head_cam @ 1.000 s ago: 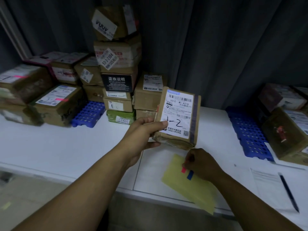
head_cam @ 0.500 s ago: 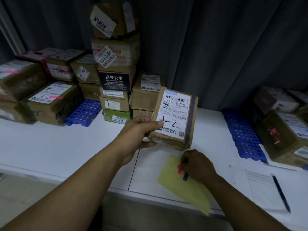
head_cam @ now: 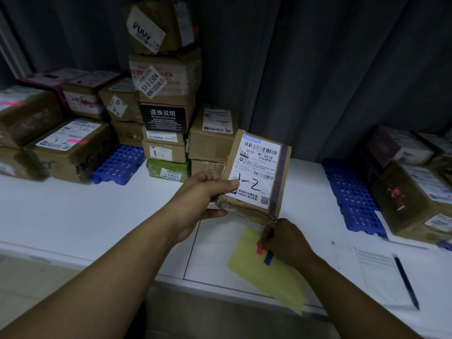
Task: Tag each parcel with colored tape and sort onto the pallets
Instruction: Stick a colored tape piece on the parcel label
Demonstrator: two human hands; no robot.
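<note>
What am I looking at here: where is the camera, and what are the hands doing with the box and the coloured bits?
There is no machine. A person works with bare hands, and the single picture comes from a camera worn on their head, looking forward and down.

The left hand holds a parcel upright, its label marked "1-2" facing the camera. The right hand is on a yellow sheet lying on the white table. The sheet carries a red strip and a blue strip of tape, and the fingers seem to pinch the red one's upper end.

The left pallet and right pallet, both blue, carry boxes. A tall stack of boxes stands at the back. A pen lies on a paper at the right.
</note>
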